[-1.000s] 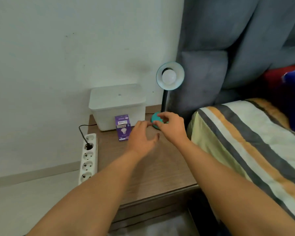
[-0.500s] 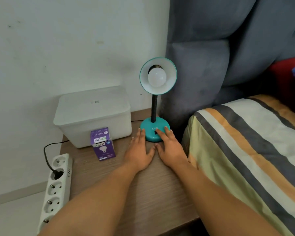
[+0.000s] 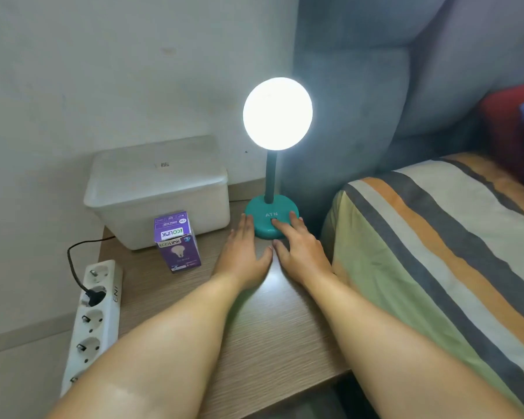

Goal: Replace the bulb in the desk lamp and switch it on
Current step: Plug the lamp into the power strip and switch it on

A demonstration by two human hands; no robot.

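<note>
A teal desk lamp (image 3: 270,217) stands at the back of the wooden bedside table (image 3: 254,322). Its bulb (image 3: 277,113) glows bright white and washes out the shade. My right hand (image 3: 300,247) lies flat with its fingertips on the lamp's round base, one finger at the switch below the letters ATN. My left hand (image 3: 242,252) lies flat on the table, fingers apart, its tips touching the left edge of the base. A purple bulb box (image 3: 177,241) stands upright to the left of my left hand.
A white lidded plastic box (image 3: 158,189) sits at the table's back left, behind the bulb box. A white power strip (image 3: 93,322) with one black plug in it leans along the table's left side. A striped bed (image 3: 436,252) and a grey padded headboard (image 3: 375,86) border the right.
The lamp was dark in both earlier frames and is lit now. Both hands came down flat at the base a second ago and have barely moved since.
</note>
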